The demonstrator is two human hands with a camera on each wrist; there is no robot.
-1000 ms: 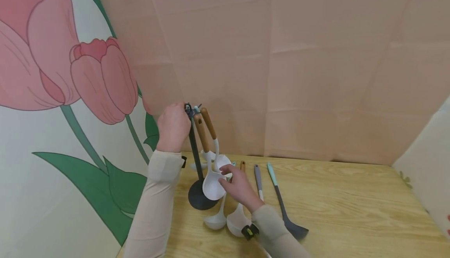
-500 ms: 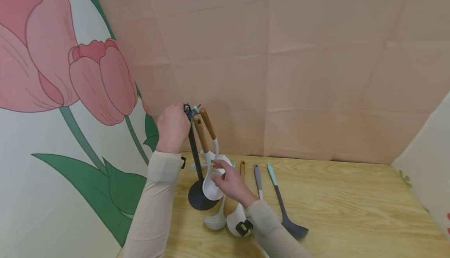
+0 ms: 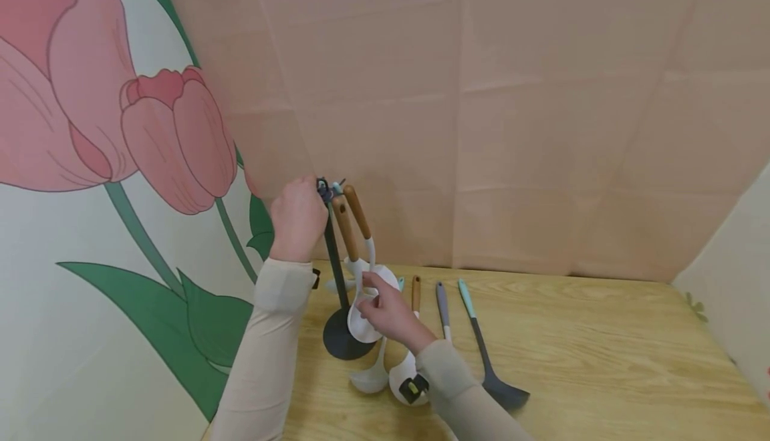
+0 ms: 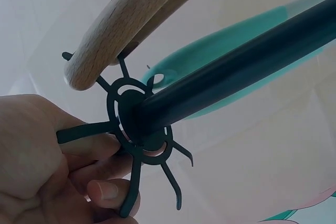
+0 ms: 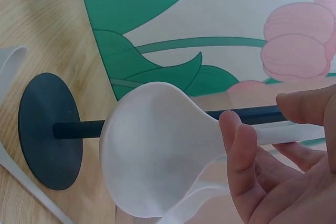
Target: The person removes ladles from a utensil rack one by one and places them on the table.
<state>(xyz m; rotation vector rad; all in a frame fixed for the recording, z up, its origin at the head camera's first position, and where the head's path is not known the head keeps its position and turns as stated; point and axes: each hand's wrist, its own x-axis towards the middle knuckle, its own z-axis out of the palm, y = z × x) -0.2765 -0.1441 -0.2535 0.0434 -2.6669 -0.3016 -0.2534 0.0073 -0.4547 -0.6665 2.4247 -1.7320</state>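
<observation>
My left hand [image 3: 297, 217] grips the top of a dark utensil stand, at its ring of hooks [image 4: 86, 132]. The stand's pole [image 3: 333, 247] rises from a round base [image 3: 339, 341]. A white serving spoon [image 5: 152, 150] with a wooden handle [image 3: 345, 227] hangs from it, with another wooden-handled white utensil behind. In the left wrist view a turquoise handle [image 4: 226, 38] hangs beside the pole. My right hand [image 3: 391, 307] is at the spoon's neck, its fingers loosely curved on both sides. Its thumb [image 5: 307, 106] stands apart from the neck, over the pole.
On the wooden table [image 3: 607, 347] lie a white ladle [image 3: 369, 381], a wooden-handled white ladle [image 3: 400, 377], a utensil with a grey-purple handle [image 3: 442, 301] and a dark turner [image 3: 508, 394] with a turquoise handle. A tulip-printed wall stands close on the left.
My right hand has moved left and slightly up, from the right edge of the spoon's bowl to its neck. The left hand and the stand have stayed in place.
</observation>
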